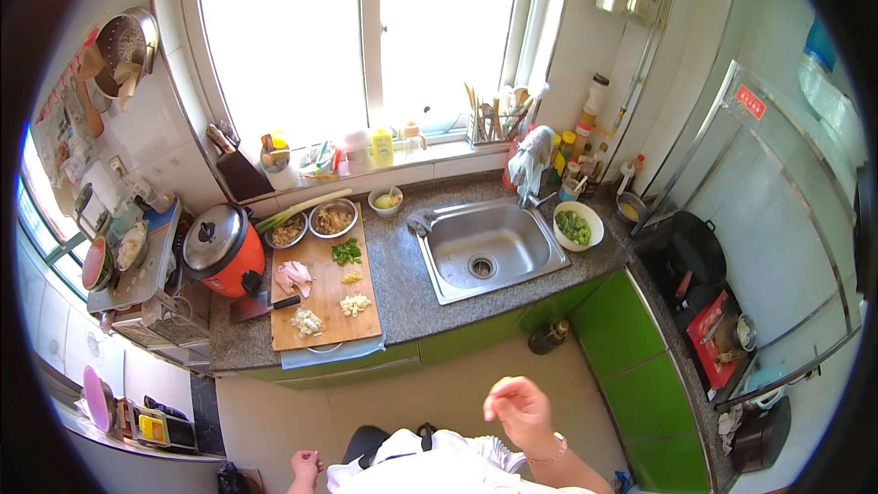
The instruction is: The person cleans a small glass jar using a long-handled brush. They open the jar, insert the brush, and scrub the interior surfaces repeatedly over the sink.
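My right hand point(519, 413) is raised over the floor in front of my body, fingers curled towards the thumb, with nothing visible in it. Lower down at my side, my left hand point(306, 468) is loosely closed, and no object shows there. Both hands are away from the counter. On it lies a wooden cutting board point(330, 288) with pale pink raw meat point(293, 278), chopped greens point(346, 252), a minced yellow heap point(351, 277), pale slices point(355, 305) and chopped white pieces point(306, 322). A cleaver point(252, 307) rests across the board's left edge.
An orange rice cooker point(230, 254) stands left of the board. To the right are a steel sink point(473, 240), a bowl of greens point(576, 228) and a black wok point(696, 250). A dark bottle point(547, 339) stands on the floor by the green cabinets point(617, 319).
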The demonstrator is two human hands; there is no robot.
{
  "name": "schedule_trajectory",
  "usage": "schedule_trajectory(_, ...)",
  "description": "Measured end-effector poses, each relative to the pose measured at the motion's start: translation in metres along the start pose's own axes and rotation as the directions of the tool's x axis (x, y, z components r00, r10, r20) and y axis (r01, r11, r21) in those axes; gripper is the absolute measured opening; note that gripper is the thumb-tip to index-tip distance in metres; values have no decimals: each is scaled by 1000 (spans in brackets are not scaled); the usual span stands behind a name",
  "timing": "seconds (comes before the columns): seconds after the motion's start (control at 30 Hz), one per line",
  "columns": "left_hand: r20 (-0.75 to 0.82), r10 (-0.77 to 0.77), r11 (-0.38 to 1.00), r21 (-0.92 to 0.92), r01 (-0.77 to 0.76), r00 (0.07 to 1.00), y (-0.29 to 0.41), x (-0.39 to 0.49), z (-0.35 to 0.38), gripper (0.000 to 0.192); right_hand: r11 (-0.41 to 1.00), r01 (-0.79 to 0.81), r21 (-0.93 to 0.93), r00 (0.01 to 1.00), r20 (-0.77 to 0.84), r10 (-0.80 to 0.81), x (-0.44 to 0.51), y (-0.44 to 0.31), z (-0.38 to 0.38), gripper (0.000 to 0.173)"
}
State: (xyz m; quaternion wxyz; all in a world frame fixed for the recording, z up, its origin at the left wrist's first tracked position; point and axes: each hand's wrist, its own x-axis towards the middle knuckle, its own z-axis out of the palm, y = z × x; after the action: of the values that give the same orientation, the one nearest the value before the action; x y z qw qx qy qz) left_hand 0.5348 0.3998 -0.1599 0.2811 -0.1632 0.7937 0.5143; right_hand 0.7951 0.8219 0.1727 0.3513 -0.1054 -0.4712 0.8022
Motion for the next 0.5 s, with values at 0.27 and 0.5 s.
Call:
schedule_trajectory(0.27, -17, 18, 996, 82, -16, 1000, 24, 26, -5, 24, 879, -419, 228, 867, -189, 462, 72, 108, -62, 47)
schedule_trajectory(0.5, 143, 272, 962, -74, -263, 952, 188, 31, 112, 21, 772, -451, 449, 699, -361, 618, 157, 152, -98, 36)
